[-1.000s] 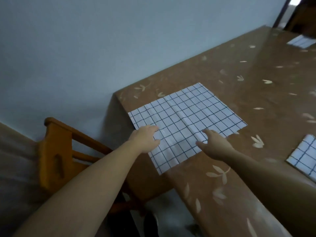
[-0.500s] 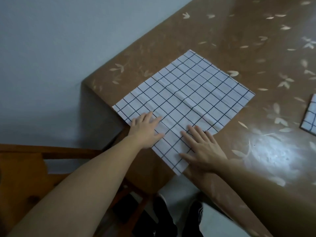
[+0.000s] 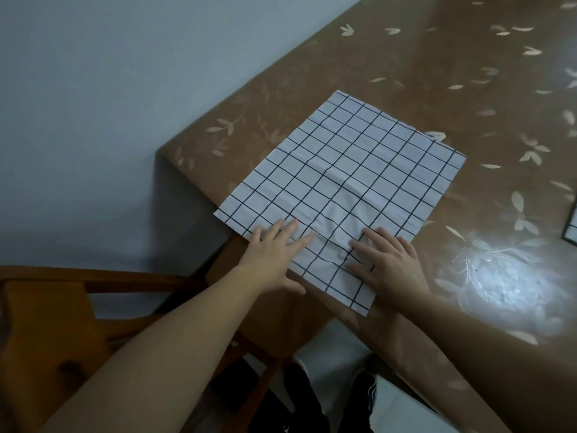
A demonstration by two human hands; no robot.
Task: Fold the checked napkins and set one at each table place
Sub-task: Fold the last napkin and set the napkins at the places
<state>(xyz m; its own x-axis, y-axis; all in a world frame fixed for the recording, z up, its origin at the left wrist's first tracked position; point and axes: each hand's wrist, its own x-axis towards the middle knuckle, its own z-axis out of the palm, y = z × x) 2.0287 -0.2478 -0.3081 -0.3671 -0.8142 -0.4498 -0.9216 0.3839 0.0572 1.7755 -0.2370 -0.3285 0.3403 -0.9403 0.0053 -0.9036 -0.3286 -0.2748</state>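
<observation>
napkin [image 3: 343,182], one, flat; left hand [image 3: 274,256], right hand [image 3: 392,265] press it, fingers [image 3: 287,229] straight

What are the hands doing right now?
Left hand: open, flat on the napkin.
Right hand: open, flat on the napkin.

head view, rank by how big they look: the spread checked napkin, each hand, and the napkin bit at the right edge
1. spread checked napkin, clearly the largest.
2. left hand and right hand: they look about alike, so no ranking between them.
3. second checked napkin: smallest as seen, with only a corner in frame.
</observation>
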